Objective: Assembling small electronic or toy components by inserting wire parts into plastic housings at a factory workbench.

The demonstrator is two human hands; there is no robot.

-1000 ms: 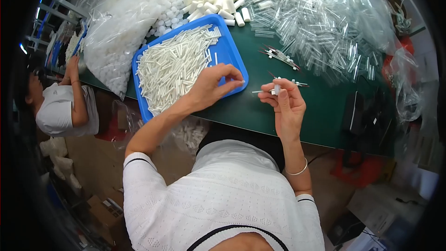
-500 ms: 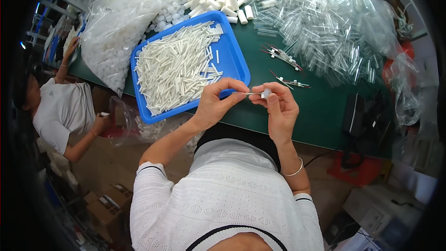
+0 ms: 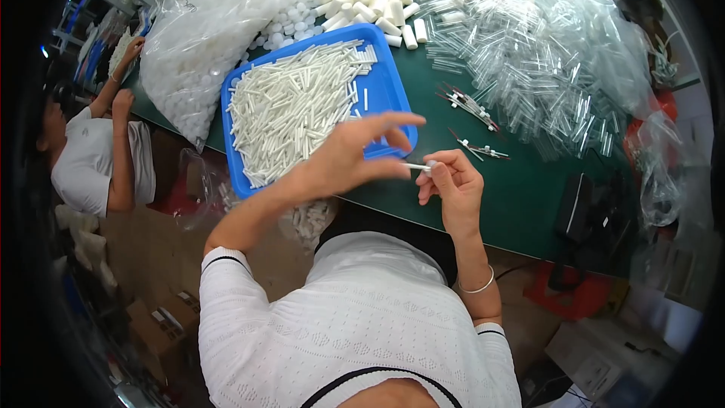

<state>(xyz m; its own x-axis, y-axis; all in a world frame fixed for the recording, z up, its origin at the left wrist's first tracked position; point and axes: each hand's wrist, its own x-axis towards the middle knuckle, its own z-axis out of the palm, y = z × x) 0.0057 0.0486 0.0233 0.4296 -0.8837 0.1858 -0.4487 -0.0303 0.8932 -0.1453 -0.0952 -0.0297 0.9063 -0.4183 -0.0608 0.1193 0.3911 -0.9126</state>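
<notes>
My right hand [image 3: 461, 187] pinches a thin white stick [image 3: 414, 166] with a translucent white cap [image 3: 431, 165] at its right end, over the table's near edge. Just left of the stick is my left hand [image 3: 343, 153], slightly blurred, thumb and fingers spread and nothing visible between them. It covers the near right part of a blue tray [image 3: 387, 79] that holds a heap of short white sticks [image 3: 291, 109]. Beyond my right hand, two small groups of thin rods with white pieces and dark red ends, a farther group [image 3: 472, 109] and a nearer group [image 3: 479, 149], lie on the green table.
Clear tubes [image 3: 513, 60] are piled at the back right, white cylinders [image 3: 370, 7] at the back middle. A clear bag of translucent caps [image 3: 185, 68] stands left of the tray. A black device [image 3: 578, 204] sits far right. Another person [image 3: 94, 162] works at the left.
My left hand has let go of the stick, opened and drawn back to the left. My right hand keeps the stick with the cap. The other person's lower hand has risen.
</notes>
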